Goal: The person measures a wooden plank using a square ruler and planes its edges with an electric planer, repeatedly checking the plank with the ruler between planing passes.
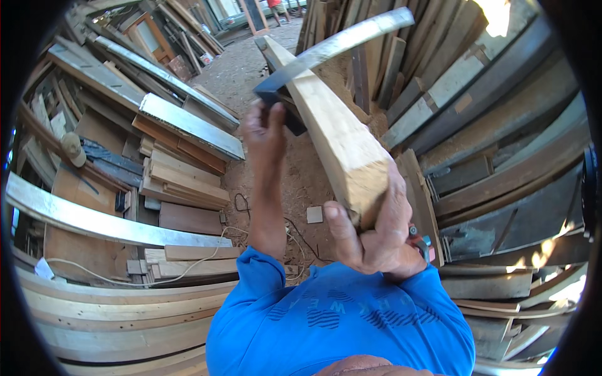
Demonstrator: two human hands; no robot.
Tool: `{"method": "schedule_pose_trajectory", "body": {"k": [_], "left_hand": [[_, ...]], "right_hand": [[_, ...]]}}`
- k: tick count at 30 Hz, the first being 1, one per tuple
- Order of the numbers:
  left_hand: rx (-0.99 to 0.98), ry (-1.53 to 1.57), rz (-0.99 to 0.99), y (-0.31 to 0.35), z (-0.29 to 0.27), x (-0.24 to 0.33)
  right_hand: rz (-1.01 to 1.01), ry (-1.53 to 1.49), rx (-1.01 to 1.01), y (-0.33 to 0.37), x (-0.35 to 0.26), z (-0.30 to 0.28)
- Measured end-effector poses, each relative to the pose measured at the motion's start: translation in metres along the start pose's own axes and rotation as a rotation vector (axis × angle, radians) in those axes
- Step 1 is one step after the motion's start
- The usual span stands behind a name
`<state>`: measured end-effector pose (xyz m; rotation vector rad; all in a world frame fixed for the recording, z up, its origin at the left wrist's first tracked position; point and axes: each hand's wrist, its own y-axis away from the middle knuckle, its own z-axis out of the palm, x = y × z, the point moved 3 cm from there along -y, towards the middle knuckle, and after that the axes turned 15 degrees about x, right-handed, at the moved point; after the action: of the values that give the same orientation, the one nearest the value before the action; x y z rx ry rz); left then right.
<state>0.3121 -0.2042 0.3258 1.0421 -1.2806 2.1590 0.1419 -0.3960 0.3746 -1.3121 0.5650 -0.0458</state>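
your left hand point(264, 128) pinches the dark, blocky stock point(285, 113) of a square between thumb and fingers. its long silver metal blade point(338, 51) runs off to your right, across the far part of the thick, pale, squared timber beam point(332, 119). your right hand point(379, 238) is wrapped round the beam's near end, thumb left, fingers along the right side.

key relation, my read: blade vs beam long axis. beam points away from you, angled forward-left; blade crosses it. stock sits on the left side; can't tell if it's flush or if the blade touches the top. left hand is nearer the crossing, right hand is back at the end grain.

further out: stacked boards point(188, 178) to your left, leaning planks point(501, 119) to your right, dusty brown floor point(241, 168) below.
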Motion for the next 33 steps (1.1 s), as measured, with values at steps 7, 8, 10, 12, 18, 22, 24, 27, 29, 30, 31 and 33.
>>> {"method": "schedule_pose_trajectory", "body": {"k": [7, 8, 10, 12, 18, 22, 24, 27, 29, 30, 31, 33], "left_hand": [[-0.013, 0.174, -0.109, 0.002, 0.036, -0.008], [-0.026, 0.163, -0.111, 0.002, 0.036, -0.008], [-0.018, 0.156, -0.058, 0.001, 0.038, -0.008], [-0.043, 0.124, -0.069, 0.001, 0.042, -0.004], [-0.064, 0.132, -0.041, 0.000, 0.037, -0.003], [-0.060, 0.079, -0.037, 0.001, 0.035, -0.006], [0.104, 0.069, 0.054, -0.001, 0.026, -0.008], [0.389, 0.357, -0.132, 0.010, 0.008, 0.020], [0.483, 0.441, -0.107, 0.012, -0.047, -0.007], [0.528, 0.443, -0.149, 0.018, -0.068, -0.023], [0.582, 0.440, -0.183, 0.031, -0.089, -0.035], [0.562, 0.843, -0.594, 0.066, -0.109, -0.077]], "right_hand": [[0.018, 0.090, -0.092, 0.003, -0.005, -0.009], [0.030, 0.085, -0.107, 0.003, -0.004, -0.010], [0.055, 0.084, -0.134, 0.003, -0.002, -0.014], [0.090, 0.083, -0.180, 0.004, 0.002, -0.017], [0.133, 0.058, -0.213, 0.006, 0.004, -0.015], [0.137, 0.047, -0.200, 0.001, 0.002, -0.013], [0.098, 0.074, -0.176, -0.010, -0.004, -0.008], [0.223, 0.115, 0.010, -0.025, 0.007, -0.013], [0.357, -0.003, 0.147, -0.036, 0.011, -0.017], [0.354, -0.001, 0.142, -0.038, 0.013, -0.018], [0.421, -0.050, 0.163, -0.040, 0.013, -0.019], [0.484, -0.100, 0.185, -0.038, 0.013, -0.016]]}}
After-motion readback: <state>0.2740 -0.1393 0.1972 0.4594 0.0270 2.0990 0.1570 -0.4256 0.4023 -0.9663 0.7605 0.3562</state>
